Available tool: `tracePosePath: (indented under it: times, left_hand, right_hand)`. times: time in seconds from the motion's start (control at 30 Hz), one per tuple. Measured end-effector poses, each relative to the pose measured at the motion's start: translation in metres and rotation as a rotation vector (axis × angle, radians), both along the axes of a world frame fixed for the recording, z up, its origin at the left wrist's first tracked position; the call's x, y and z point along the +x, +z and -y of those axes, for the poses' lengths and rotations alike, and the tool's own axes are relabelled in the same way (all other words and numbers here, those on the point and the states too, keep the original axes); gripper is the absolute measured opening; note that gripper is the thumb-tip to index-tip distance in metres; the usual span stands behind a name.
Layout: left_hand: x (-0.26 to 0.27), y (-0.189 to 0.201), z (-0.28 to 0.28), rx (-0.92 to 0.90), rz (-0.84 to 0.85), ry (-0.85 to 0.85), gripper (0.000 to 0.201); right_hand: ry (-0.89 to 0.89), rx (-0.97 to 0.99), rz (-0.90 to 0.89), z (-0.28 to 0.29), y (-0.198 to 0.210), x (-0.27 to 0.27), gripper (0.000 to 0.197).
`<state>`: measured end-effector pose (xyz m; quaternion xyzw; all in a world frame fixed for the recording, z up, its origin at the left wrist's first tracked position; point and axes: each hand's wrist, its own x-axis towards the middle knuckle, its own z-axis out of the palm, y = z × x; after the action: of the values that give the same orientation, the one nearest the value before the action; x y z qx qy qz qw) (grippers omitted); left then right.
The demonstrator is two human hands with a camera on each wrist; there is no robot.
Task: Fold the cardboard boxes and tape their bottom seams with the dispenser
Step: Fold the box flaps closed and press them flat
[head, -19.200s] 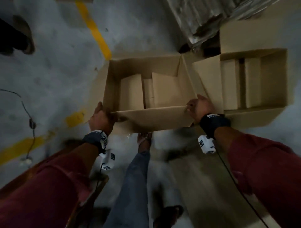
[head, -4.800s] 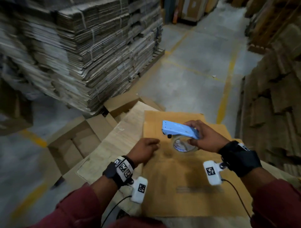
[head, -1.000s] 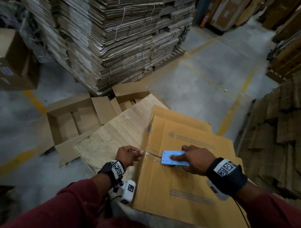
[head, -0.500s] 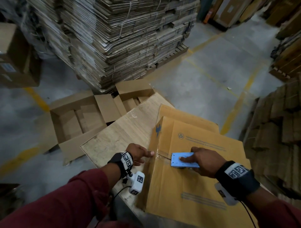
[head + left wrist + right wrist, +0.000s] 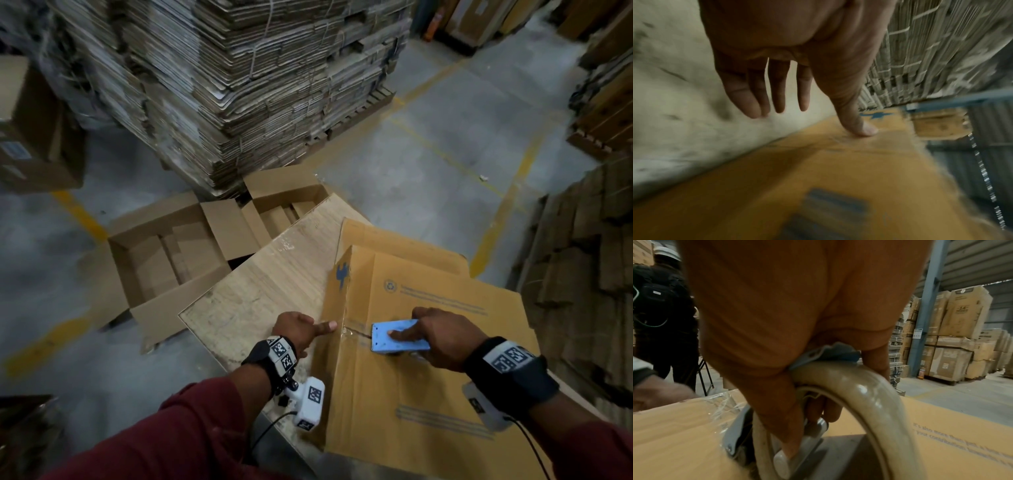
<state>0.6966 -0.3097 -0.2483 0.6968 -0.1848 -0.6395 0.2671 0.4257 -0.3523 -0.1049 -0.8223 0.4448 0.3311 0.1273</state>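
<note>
Two opened boxes (image 5: 178, 260) lie on the floor at the left, beside the bench (image 5: 260, 291). The left hand (image 5: 298, 330), fingers (image 5: 756, 104) loose, presses its thumb on the taped edge of the cardboard box (image 5: 411, 383) standing on the bench. The right hand (image 5: 445, 337) grips the blue dispenser (image 5: 399, 337) on the box's centre seam.

A strapped stack of flattened cartons (image 5: 246, 89) stands on a wooden pallet (image 5: 356, 116); yellow floor lines (image 5: 493, 233) cross the concrete; a fire extinguisher (image 5: 921, 371) stands beside the blue column (image 5: 927, 305).
</note>
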Motion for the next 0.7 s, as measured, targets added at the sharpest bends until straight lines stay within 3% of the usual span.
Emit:
tracePosePath:
  times: [0.07,0.13,0.23,0.3,0.43,0.53,0.63,0.7]
  left_hand:
    - [0.004,-0.011,-0.004,-0.019,0.065,-0.034,0.076]
    - [0.008,-0.023,-0.009,-0.043,0.137,-0.085,0.075]
    - [0.006,-0.034,-0.013,-0.087,0.228,-0.097,0.035]
    - [0.003,-0.024,-0.014,-0.175,0.132,-0.012,0.015]
    - [0.01,0.02,-0.01,-0.276,-0.137,0.27,0.013]
    - [0.01,0.042,-0.019,-0.284,-0.314,0.269,0.031]
    - [-0.004,0.041,-0.037,-0.246,-0.481,-0.029,0.07]
    - [-0.019,0.035,-0.042,-0.259,-0.598,-0.166,0.077]
  right_hand:
    - [-0.013,-0.003,0.017,0.0,-0.002,0.001,0.052]
    - [-0.018,-0.002,0.019,-0.001,-0.004,0.001,0.052]
    - [-0.046,-0.004,0.013,-0.002,-0.003,0.0,0.052]
    - [-0.03,-0.012,0.009,-0.005,-0.004,-0.001,0.053]
    - [-0.039,-0.029,0.025,-0.007,-0.006,-0.003,0.055]
    - [-0.045,-0.046,0.044,-0.009,-0.005,-0.003,0.055]
    - [-0.04,-0.046,0.044,-0.01,-0.005,-0.003,0.055]
    - [-0.043,-0.015,0.055,-0.008,-0.004,-0.004,0.055]
